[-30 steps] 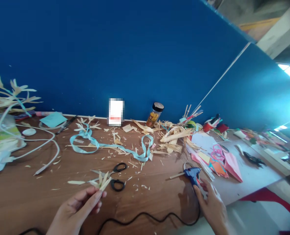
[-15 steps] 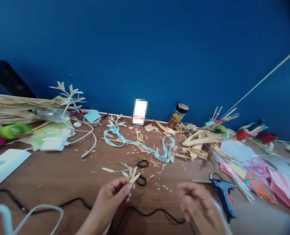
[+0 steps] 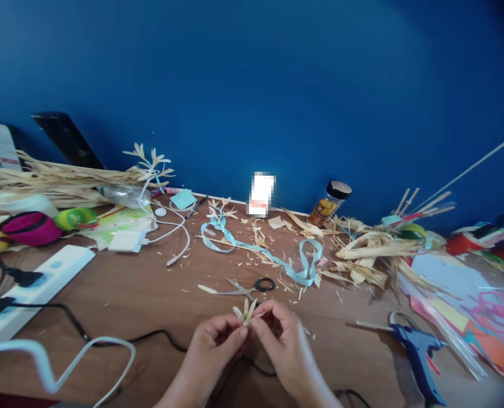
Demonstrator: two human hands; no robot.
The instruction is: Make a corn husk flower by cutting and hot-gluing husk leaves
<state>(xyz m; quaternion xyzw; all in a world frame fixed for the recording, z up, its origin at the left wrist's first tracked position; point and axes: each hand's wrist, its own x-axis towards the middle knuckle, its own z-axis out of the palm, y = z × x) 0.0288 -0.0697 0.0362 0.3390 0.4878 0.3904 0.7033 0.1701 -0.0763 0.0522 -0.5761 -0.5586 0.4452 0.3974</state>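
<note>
A small flower of pale dried husk petals (image 3: 246,310) stands up between my two hands, low in the middle of the view. My left hand (image 3: 218,343) pinches its base between thumb and fingertips. From the other side, my right hand (image 3: 280,334) has its thumb and forefinger closed on a petal at the flower's right. Just beyond the fingers lie scissors (image 3: 243,290) with spread blades, one black handle loop partly hidden behind the hands. A loose cut petal (image 3: 206,289) rests by the blade tips.
Light-blue ribbon (image 3: 256,249) winds among husk scraps. At right are a blue glue gun (image 3: 417,354), a husk pile (image 3: 366,249) and coloured paper (image 3: 443,317). A tilted jar (image 3: 329,204) is at the back. A white power strip (image 3: 60,272) and black cable (image 3: 162,334) occupy the left.
My right hand has come left from near the glue gun and joined my left hand at the flower. The whole scene has shifted right as the camera turned left.
</note>
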